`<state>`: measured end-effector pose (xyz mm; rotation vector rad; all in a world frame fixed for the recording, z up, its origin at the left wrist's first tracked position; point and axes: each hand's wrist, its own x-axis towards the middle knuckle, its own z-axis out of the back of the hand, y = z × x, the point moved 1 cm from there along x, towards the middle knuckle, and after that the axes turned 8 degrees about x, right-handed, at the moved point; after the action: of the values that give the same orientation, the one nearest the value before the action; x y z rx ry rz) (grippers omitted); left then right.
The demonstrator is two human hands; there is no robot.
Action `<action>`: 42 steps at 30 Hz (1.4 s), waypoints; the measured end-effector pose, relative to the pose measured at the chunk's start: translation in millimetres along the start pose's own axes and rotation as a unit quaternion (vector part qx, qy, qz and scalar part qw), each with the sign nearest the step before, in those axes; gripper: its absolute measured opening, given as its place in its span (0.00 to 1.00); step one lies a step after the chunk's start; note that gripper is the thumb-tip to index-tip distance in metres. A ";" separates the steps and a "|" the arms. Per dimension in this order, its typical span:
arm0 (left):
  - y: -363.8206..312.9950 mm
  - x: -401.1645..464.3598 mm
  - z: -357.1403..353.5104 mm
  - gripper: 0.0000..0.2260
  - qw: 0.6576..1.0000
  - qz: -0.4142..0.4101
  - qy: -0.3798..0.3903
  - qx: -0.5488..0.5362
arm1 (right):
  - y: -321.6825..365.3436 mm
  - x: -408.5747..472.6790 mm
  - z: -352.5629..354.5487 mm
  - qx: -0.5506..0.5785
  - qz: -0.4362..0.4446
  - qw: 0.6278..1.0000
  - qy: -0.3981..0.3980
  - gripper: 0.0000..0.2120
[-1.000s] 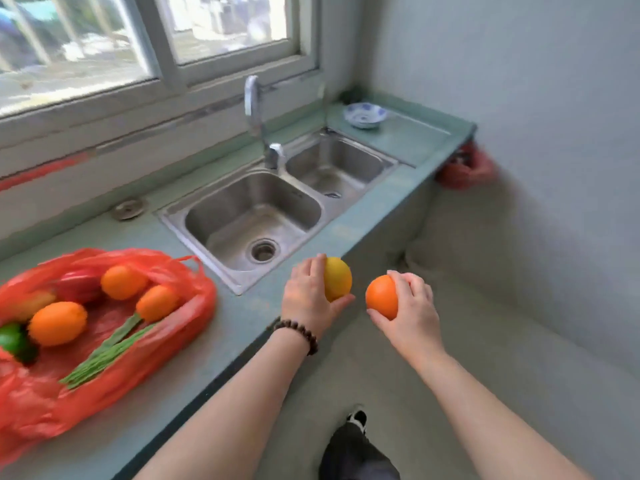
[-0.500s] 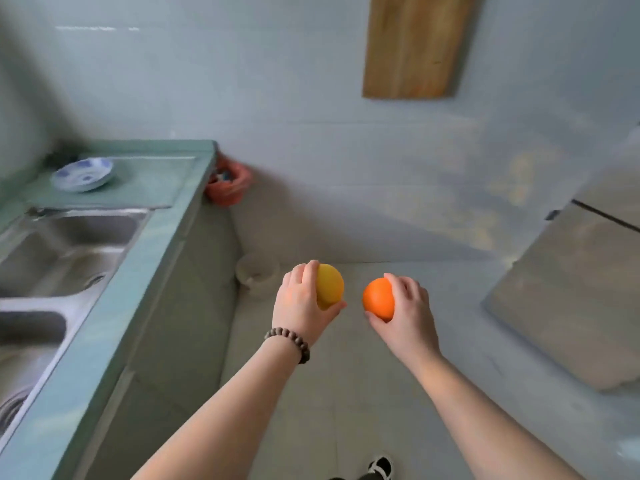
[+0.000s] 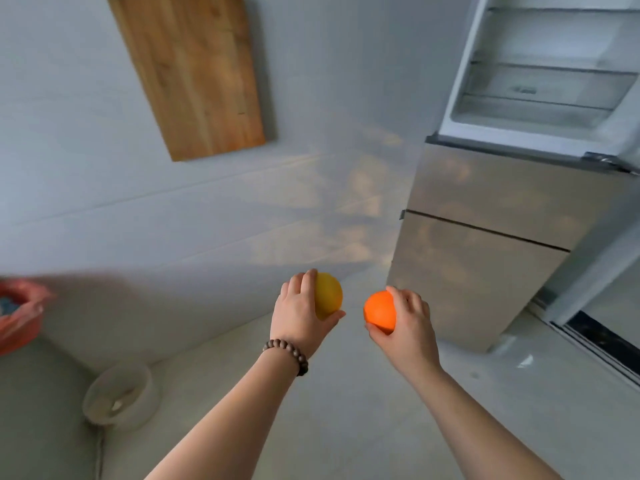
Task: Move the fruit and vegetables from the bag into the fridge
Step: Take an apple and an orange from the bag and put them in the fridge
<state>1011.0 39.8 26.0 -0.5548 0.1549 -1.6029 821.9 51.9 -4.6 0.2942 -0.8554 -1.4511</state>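
Left hand [image 3: 298,313] fingers wrap a yellow fruit [image 3: 329,295], right hand [image 3: 410,323] fingers an orange [image 3: 379,310]; best set both well back on a fridge [image 3: 485,237] shelf

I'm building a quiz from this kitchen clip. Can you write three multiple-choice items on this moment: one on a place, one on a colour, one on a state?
1. Where is the fridge?
A. Ahead to the right
B. Far left
C. Out of view

2. What colour is the fruit in the left hand?
A. Green
B. Yellow
C. Red

3. How is the fridge's upper compartment?
A. Shut
B. Open, shelves showing
C. Hidden by a hand

Answers: 1 A, it stands right of the wooden board. 2 B, the yellow fruit; the right hand holds the orange fruit. 3 B, bare shelves are visible.
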 end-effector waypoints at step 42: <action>-247.7 518.5 -183.9 0.37 0.934 -0.240 0.027 -0.265 | -217.6 423.9 105.9 -0.084 -0.118 0.940 -0.308 0.34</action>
<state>701.7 -472.4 103.1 -1.0244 0.5376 -2.0626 545.8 -344.5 64.8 -0.2147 -1.2140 -1.8687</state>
